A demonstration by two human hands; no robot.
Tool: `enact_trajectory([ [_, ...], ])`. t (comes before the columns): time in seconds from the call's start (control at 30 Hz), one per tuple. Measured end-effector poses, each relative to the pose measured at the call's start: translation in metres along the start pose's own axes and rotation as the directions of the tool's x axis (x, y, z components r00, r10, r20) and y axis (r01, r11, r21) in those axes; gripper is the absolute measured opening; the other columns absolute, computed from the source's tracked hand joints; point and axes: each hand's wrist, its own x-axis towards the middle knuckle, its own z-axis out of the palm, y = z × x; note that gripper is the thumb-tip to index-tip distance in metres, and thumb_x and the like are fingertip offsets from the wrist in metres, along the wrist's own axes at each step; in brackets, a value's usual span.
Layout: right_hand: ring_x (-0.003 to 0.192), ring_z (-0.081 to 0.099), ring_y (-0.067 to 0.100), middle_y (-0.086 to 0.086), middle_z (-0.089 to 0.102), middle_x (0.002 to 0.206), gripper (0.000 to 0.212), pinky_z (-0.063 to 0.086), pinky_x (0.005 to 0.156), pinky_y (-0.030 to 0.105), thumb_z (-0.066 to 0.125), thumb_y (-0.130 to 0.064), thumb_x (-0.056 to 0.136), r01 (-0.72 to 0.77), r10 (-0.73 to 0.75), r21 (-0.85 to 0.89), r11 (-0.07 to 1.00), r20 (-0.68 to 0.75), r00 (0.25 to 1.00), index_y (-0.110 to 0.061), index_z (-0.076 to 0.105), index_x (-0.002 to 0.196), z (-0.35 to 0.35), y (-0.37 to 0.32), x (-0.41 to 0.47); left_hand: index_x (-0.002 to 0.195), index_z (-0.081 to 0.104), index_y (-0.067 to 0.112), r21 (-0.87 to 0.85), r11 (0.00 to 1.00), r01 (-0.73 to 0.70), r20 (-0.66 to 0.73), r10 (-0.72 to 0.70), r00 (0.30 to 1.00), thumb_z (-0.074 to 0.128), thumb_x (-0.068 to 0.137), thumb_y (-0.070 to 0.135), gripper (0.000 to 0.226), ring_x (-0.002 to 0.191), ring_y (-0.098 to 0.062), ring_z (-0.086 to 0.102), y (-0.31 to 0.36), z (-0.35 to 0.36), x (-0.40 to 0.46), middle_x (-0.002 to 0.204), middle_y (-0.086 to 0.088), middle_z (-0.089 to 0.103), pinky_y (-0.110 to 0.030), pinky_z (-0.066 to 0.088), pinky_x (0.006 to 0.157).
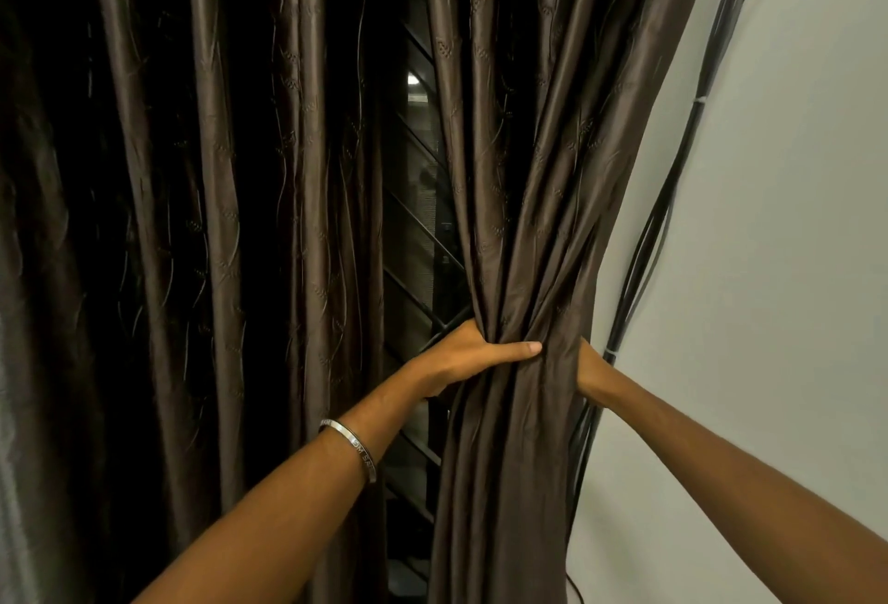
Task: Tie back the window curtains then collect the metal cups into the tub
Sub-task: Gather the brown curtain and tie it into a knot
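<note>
1. The right-hand curtain (pixel 524 171) hangs against the pale wall (pixel 769 267), gathered into a tight waist about halfway down. The left-hand curtain (pixel 192 219) hangs loose beside it, with a dark strip of window grille (pixel 418 267) showing between the two.
2. The left hand (pixel 468 353) wraps the gathered waist from the window side, its grip pressed together on the folds, thumb lying across the front of the bunch.
3. The right hand (pixel 588 368) comes round from the wall side. Only its heel and wrist show; the fingers are behind the cloth, so I cannot tell how that grip stands.
4. The fabric looks satiny, soft and limp, probably slippery. It should bunch easily but slide out of a slack hold, so the waist where the pleats are already squeezed seems the right place to hold it.
5. No tie-back band or hook is visible. A bundle of dark cables (pixel 672 200) runs down the wall just beside the curtain, and could get caught in the tie.
6. No metal cups or tub are in sight; that part looks not yet begun.
</note>
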Motion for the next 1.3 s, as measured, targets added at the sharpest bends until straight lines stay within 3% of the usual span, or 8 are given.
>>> enact_trajectory([
  [0.2,0.091,0.055,0.005,-0.003,0.057,0.102,0.026,0.042,0.088,0.021,0.063,-0.001,0.089,0.134,-0.117,-0.345,0.929,0.069,0.991,-0.007,0.056,0.114,-0.011,0.003,0.010,0.149,0.037,0.026,0.223,0.974,0.037,-0.091,-0.017,0.996,0.073,0.073,0.063,0.091,0.130,-0.017,0.049,-0.003,-0.006,0.006,0.147,0.003,0.048,-0.036,0.039,0.112],
  [0.37,0.092,0.065,0.030,0.016,0.068,0.105,0.022,0.057,0.085,0.039,0.065,-0.012,0.092,0.014,0.057,-0.433,0.901,0.151,0.987,-0.003,0.067,0.112,-0.020,0.008,0.019,0.123,0.060,0.014,0.589,0.787,0.186,-0.348,0.040,0.936,0.055,0.073,0.081,0.084,0.099,-0.021,0.065,0.001,-0.004,0.004,0.111,-0.002,0.067,-0.034,0.053,0.081],
  [0.47,0.046,0.045,0.018,0.005,0.056,0.060,0.026,0.035,0.042,0.024,0.050,-0.028,0.100,-0.287,0.335,-0.271,0.919,0.150,0.930,-0.011,0.061,0.083,-0.017,0.000,0.018,0.107,0.062,0.011,0.634,0.724,0.273,-0.430,0.037,0.902,0.049,0.079,0.079,0.075,0.081,-0.019,0.058,0.004,-0.002,0.001,0.091,-0.001,0.063,-0.031,0.045,0.068],
  [0.6,0.035,0.024,0.004,-0.003,0.039,0.051,0.031,0.016,0.033,0.013,0.028,-0.022,0.103,-0.552,0.544,0.083,0.830,0.095,0.833,-0.017,0.053,0.086,-0.006,-0.011,0.015,0.105,0.065,0.013,0.608,0.724,0.326,-0.495,0.025,0.868,0.048,0.081,0.078,0.070,0.087,-0.021,0.062,0.003,-0.002,0.002,0.098,-0.004,0.067,-0.031,0.042,0.068],
  [0.87,0.039,0.022,0.003,-0.003,0.037,0.063,0.034,0.016,0.035,0.015,0.033,-0.047,0.102,-0.096,0.178,0.766,0.636,-0.025,0.984,-0.021,0.049,0.089,0.039,-0.002,-0.013,0.107,0.065,0.014,0.547,0.763,0.344,-0.541,0.008,0.841,0.048,0.084,0.073,0.065,0.089,-0.023,0.064,0.005,0.009,0.004,0.100,-0.005,0.069,-0.030,0.043,0.068],
  [1.1,0.048,0.023,0.007,-0.005,0.037,0.068,0.049,0.017,0.043,0.022,0.028,-0.057,0.098,-0.032,-0.004,0.227,0.973,0.153,0.988,-0.036,0.064,0.125,0.037,-0.001,-0.007,0.118,0.057,0.013,0.675,0.660,0.330,-0.530,0.123,0.839,0.046,0.094,0.040,0.038,0.098,-0.028,0.066,-0.001,0.005,0.001,0.108,-0.009,0.069,-0.034,0.047,0.072],
  [1.2,0.048,0.029,0.007,-0.004,0.039,0.067,0.043,0.025,0.042,0.020,0.029,-0.060,0.096,-0.056,0.062,-0.032,0.998,0.236,0.970,-0.050,0.054,0.130,0.026,-0.013,0.004,0.142,0.039,0.005,0.780,0.572,0.253,-0.457,0.244,0.855,0.046,0.096,0.043,0.061,0.096,-0.027,0.068,-0.010,0.004,0.001,0.109,-0.009,0.069,-0.033,0.049,0.071],
  [1.3,0.049,0.031,0.009,-0.012,0.051,0.061,0.045,0.025,0.043,0.024,0.031,-0.061,0.093,-0.076,0.127,-0.190,0.979,0.269,0.955,-0.055,0.043,0.136,0.015,-0.020,0.015,0.126,0.044,0.008,0.805,0.580,0.129,-0.389,0.351,0.852,0.051,0.095,0.042,0.046,0.088,-0.025,0.069,-0.017,0.006,-0.003,0.102,-0.007,0.068,-0.033,0.051,0.067],
])
